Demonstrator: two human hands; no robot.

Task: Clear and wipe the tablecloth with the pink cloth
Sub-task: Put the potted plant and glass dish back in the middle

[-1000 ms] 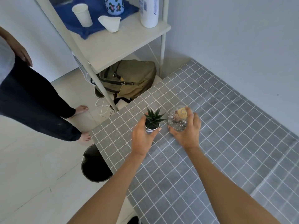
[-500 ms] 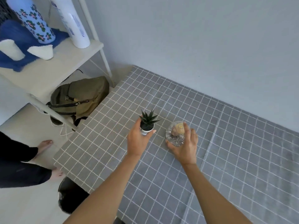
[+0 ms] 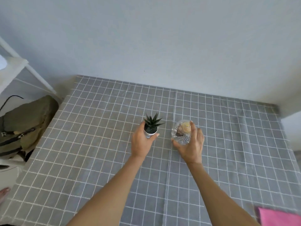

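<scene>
Gripping the potted succulent (image 3: 151, 128) in the left hand (image 3: 142, 143) and the glass globe (image 3: 181, 132) in the right hand (image 3: 190, 146), keep both upright, away from the pink cloth (image 3: 280, 216) at 5 o'clock.

A matt grey woven tablecloth with a white grid (image 3: 97, 144) covers the table, creased along its fold lines. At centre, a clear, glossy glass globe (image 3: 180, 132) glints beside a spiky green succulent in a smooth white glazed pot (image 3: 150, 130). A soft, matt pink cloth (image 3: 280, 217) lies at five o'clock; a dull olive canvas backpack (image 3: 24, 121) slumps at nine o'clock.
</scene>
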